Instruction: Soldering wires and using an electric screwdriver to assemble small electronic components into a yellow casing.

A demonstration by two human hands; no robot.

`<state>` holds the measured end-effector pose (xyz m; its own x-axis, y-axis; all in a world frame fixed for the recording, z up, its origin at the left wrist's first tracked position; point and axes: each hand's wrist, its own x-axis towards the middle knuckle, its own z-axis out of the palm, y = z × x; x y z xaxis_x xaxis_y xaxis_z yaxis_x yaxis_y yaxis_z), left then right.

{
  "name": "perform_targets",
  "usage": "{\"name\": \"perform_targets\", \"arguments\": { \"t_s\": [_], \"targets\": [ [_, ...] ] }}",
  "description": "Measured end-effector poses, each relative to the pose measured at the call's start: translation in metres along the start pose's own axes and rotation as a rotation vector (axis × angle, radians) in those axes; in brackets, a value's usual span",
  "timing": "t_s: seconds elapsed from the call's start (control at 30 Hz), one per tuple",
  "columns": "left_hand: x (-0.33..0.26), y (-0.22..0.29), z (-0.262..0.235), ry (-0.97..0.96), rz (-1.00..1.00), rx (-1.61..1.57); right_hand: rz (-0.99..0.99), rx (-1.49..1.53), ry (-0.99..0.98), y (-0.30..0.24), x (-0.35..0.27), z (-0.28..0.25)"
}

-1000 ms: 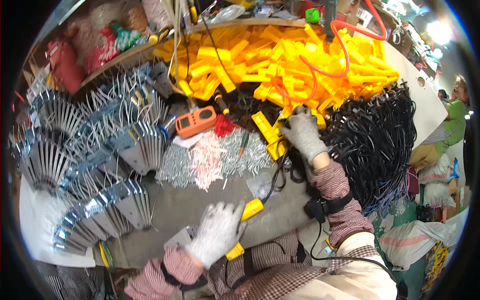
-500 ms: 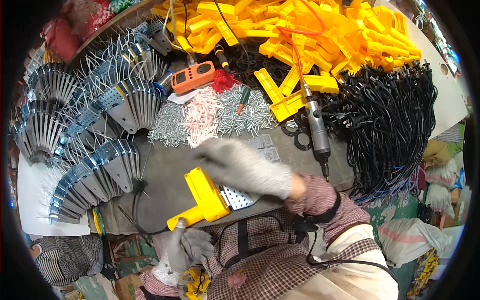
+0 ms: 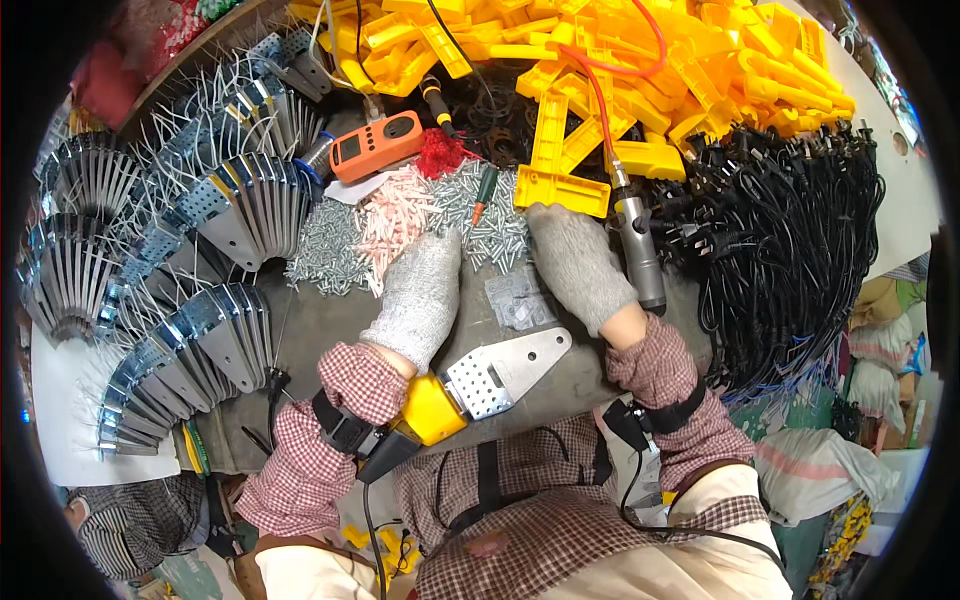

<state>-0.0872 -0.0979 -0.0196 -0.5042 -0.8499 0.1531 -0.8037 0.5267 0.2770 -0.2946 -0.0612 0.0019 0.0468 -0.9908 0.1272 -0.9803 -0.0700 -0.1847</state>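
The grey-gloved left hand (image 3: 418,290) is resting at small silver metal screws (image 3: 497,245), the grey-gloved right hand (image 3: 577,258) touching a yellow plastic casing (image 3: 562,191); both grips are unclear. A yellow plastic housing (image 3: 433,411) with perforated metal blade (image 3: 512,368) is lying at the front edge of the worktop (image 3: 325,350).

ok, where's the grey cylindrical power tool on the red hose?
Head view, right of centre: the grey power tool is just right of the grey-gloved right hand, with the black cable pile on its other side.
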Motion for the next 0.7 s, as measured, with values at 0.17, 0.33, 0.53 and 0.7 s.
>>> {"name": "perform_targets", "arguments": {
  "t_s": [0.17,0.33,0.53,0.7],
  "targets": [
    [0.003,-0.004,-0.004,0.027,-0.01,-0.102,-0.034,0.214,0.044,0.006,-0.007,-0.017],
    [-0.002,0.001,-0.035,0.004,0.022,-0.112,-0.315,0.039,0.05,-0.002,-0.031,-0.006],
    [-0.017,0.0,-0.026,-0.081,0.303,0.029,-0.454,-0.099,-0.004,-0.018,-0.02,-0.002],
    [-0.021,0.008,-0.051,-0.164,0.217,-0.067,-0.439,-0.106,-0.058,-0.009,-0.023,-0.003]
  ]
}}
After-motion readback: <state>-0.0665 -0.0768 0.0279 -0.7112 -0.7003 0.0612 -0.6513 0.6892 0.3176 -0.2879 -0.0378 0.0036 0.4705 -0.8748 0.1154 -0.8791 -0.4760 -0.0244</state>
